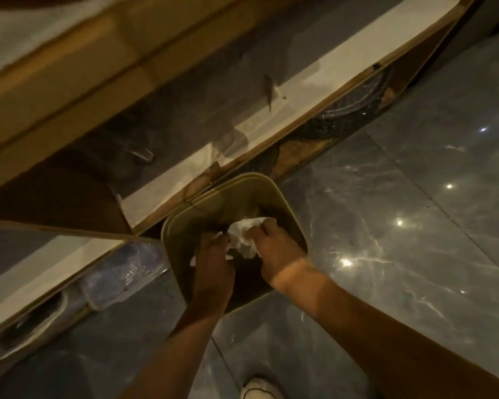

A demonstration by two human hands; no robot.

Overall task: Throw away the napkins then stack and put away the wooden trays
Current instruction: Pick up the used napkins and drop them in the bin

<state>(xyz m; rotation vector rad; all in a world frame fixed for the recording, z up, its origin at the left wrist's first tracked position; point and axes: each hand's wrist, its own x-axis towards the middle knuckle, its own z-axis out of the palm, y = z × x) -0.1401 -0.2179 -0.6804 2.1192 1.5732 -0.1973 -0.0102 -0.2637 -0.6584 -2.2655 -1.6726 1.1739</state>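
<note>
Crumpled napkins [242,236] between left hand [212,264] and right hand [274,254], over bin [185,217]

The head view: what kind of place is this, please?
Probably a kitchen or dining area indoors. A polished marble-like floor, low wooden cabinets with glass fronts, and a waste bin over which both hands hold crumpled napkins.

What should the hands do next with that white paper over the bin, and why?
Probably let go. Both the left hand and the right hand grip the crumpled white napkins right over the open mouth of the beige trash bin, so opening the fingers should drop them straight in.
</note>
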